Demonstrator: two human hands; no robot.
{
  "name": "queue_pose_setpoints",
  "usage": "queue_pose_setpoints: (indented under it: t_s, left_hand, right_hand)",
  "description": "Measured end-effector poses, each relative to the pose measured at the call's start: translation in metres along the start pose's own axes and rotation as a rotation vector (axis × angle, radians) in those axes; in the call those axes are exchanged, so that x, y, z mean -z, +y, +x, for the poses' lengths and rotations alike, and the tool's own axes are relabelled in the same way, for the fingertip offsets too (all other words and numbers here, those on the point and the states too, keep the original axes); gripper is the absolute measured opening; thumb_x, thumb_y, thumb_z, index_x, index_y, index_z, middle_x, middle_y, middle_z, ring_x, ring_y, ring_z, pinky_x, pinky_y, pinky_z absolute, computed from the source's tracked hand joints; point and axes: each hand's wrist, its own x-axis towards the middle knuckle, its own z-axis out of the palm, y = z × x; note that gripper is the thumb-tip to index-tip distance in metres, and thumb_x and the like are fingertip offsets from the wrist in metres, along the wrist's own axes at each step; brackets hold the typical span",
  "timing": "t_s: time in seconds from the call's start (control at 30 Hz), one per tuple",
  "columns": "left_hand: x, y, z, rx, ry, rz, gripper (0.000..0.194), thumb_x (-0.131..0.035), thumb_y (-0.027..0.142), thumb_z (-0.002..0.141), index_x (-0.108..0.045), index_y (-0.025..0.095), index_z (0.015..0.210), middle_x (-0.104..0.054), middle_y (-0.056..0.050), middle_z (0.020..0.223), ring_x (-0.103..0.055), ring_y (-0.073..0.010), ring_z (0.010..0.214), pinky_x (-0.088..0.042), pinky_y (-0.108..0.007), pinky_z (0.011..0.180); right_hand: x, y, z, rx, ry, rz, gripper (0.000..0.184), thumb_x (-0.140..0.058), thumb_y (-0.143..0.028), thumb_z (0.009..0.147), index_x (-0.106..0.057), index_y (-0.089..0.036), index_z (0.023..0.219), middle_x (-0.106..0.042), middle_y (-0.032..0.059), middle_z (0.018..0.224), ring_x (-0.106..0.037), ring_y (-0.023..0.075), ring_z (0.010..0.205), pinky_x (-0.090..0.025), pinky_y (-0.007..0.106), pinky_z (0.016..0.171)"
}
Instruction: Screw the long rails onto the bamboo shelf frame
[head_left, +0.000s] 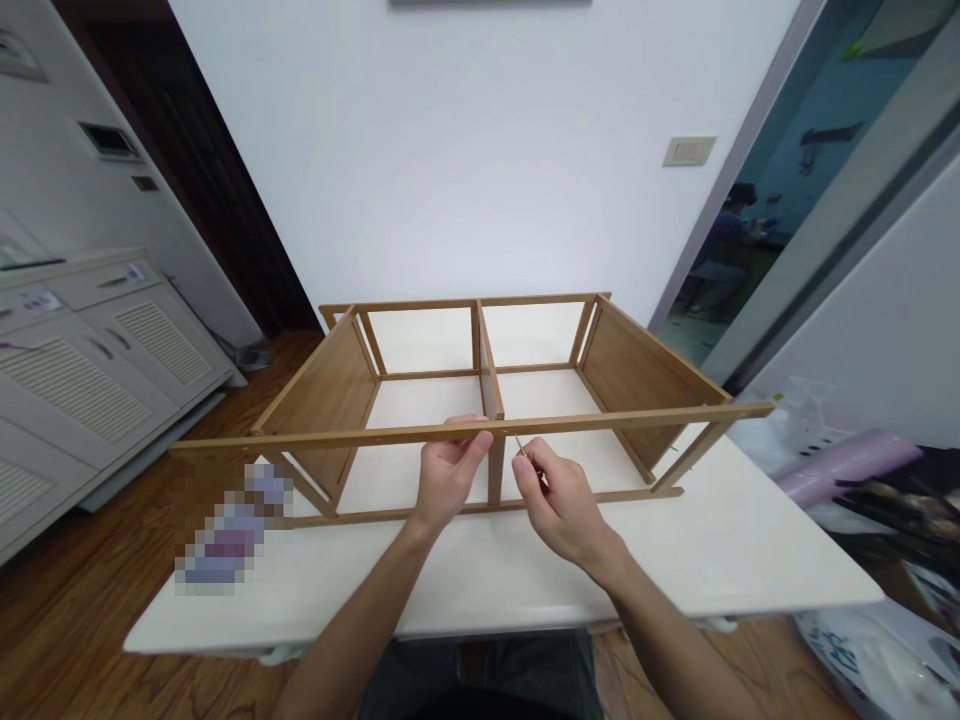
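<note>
the left hand [448, 472] pinches the near rail [390, 437] of the wooden frame [496, 428], which sits on the white bench [720, 550]; the right hand [561, 492] is curled closed round a thin rod [519, 444], its tip at the rail.

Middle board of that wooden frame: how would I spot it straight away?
On the white table rests a long wooden frame. Along its front rail, find the left hand; the middle board runs back from just beside it. Unlike the two broad end panels, it shows mostly its narrow edge.
</note>
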Motion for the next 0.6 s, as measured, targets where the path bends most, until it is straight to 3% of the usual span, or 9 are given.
queue_pose_setpoints:
  t_s: [0.6]
  left_hand:
    - [0.002,0.0,0.004,-0.043,-0.053,0.026,0.039,-0.08,0.052,0.087,-0.073,0.016,0.099,-0.073,-0.005,0.09,-0.07,-0.0156,0.082,-0.059,-0.026,0.077]
  right_hand:
    - [-0.013,0.002,0.009,0.009,0.052,-0.08,0.029,-0.043,-0.037,0.105,-0.037,-0.027,0.078,-0.043,-0.007,0.059,-0.035,0.0111,0.049,-0.029,0.027,0.054]
